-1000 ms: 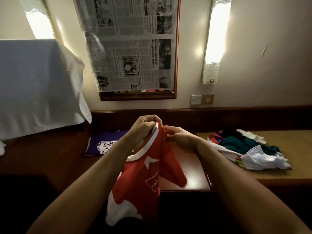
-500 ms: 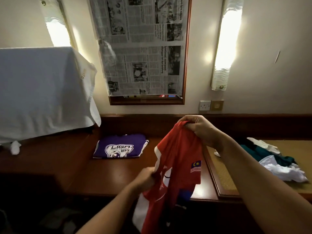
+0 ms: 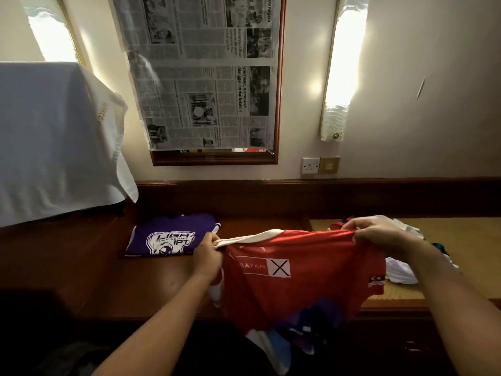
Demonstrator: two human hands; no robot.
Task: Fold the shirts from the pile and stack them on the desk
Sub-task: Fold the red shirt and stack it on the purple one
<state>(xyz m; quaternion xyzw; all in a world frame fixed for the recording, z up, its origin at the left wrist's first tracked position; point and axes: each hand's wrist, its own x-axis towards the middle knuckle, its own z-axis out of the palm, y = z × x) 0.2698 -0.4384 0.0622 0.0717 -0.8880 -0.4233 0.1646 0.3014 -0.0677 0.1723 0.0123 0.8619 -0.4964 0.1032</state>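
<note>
Desk (image 3: pixel 162 289): purple shirt (image 3: pixel 170 236) folded; left hand (image 3: pixel 207 253), right hand (image 3: pixel 379 234) pinching red shirt (image 3: pixel 301 278) taut; pile (image 3: pixel 401 270) mostly hidden behind.

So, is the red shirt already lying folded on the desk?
No, the red shirt is held up in the air, spread between the left hand and the right hand; only the purple shirt lies folded.

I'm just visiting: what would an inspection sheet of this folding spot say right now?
Surface: dark wooden desk, glossy.
Job's things: red jersey with white collar held spread above the desk; folded purple printed shirt lying flat; pile of unfolded shirts at right.
Clutter: white cloth draped over something at left.
Hands: left hand and right hand grip the jersey's top edge.
Cables: nothing seen.
Surroundings: newspaper-covered framed mirror, wall socket, two wall lamps.
</note>
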